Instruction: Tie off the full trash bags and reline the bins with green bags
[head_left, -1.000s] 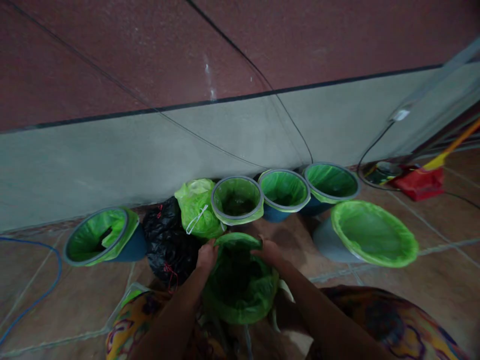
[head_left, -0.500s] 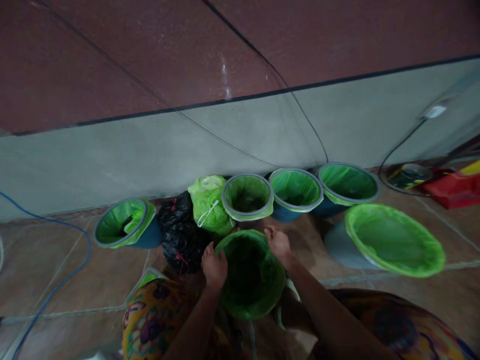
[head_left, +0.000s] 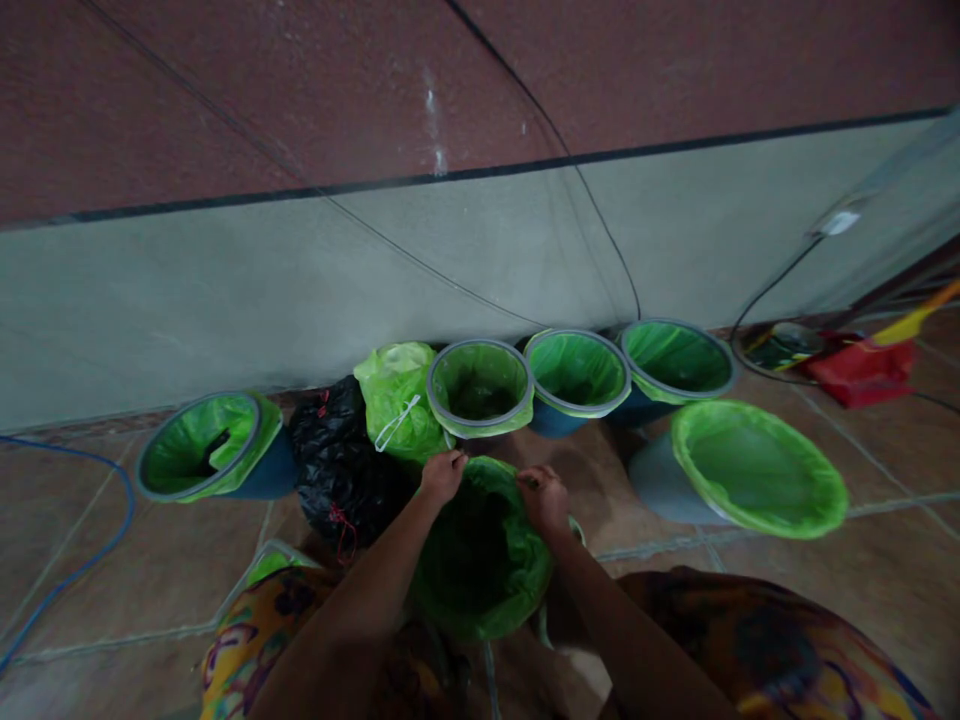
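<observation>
A bin lined with a green bin bag [head_left: 480,625] stands between my knees, its dark inside facing up at me. My left hand [head_left: 442,476] pinches the bag's edge at the far left of the rim. At the far right of the rim, my right hand [head_left: 545,500] has its fingers closed on the bag's edge too. Just beyond my left hand sits a knotted green rubbish bag [head_left: 401,395] with a white tie. Black rubbish bags [head_left: 337,460] with red ties lie to the left of my left hand.
Along the wall stand several blue bins with grey rims and green liners, among them one at the left [head_left: 259,465]. A grey lined bin [head_left: 664,480] leans at right. Farther right lies a red dustpan [head_left: 862,372]. A blue cable [head_left: 112,540] curves across the left floor.
My left hand has moved up and right along the rim, closer to my right hand. Its fingers now pinch the bag's edge. The whole view has shifted slightly.
</observation>
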